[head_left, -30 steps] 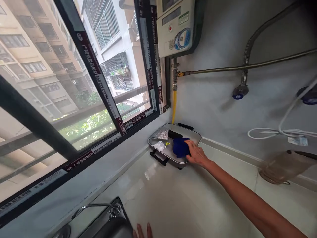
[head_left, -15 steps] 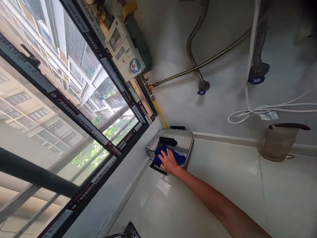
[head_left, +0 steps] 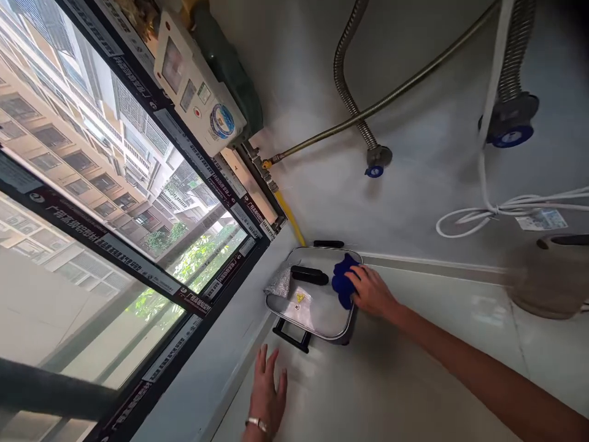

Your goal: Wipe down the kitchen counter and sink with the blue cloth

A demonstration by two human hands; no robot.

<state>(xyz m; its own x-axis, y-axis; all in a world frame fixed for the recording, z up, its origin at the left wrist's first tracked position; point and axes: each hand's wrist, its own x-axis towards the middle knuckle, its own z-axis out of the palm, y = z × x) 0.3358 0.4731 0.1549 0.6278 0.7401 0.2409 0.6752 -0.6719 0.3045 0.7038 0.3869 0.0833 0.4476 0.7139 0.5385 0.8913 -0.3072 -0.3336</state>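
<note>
A rectangular appliance with a glossy lid (head_left: 322, 310), a black top handle (head_left: 309, 275) and black side handles stands on the floor in the corner. My right hand (head_left: 372, 291) grips a dark blue cloth (head_left: 343, 281) at the right edge of the lid. Below the near side handle, my left hand (head_left: 269, 390) hangs over the floor with its fingers apart, holding nothing; a bracelet is on its wrist. A silvery grey cloth (head_left: 279, 282) drapes over the left edge of the lid.
A window frame (head_left: 179, 291) slants along the left. On the wall are a meter (head_left: 200, 83), a yellow pipe (head_left: 289, 216), metal hoses (head_left: 391, 97) and a coiled white cable (head_left: 464, 221). A brownish container (head_left: 545, 279) stands on the floor at right.
My right hand has moved the blue cloth from the near part of the lid to its right edge. My left hand has come into view from below. The view has shifted closer.
</note>
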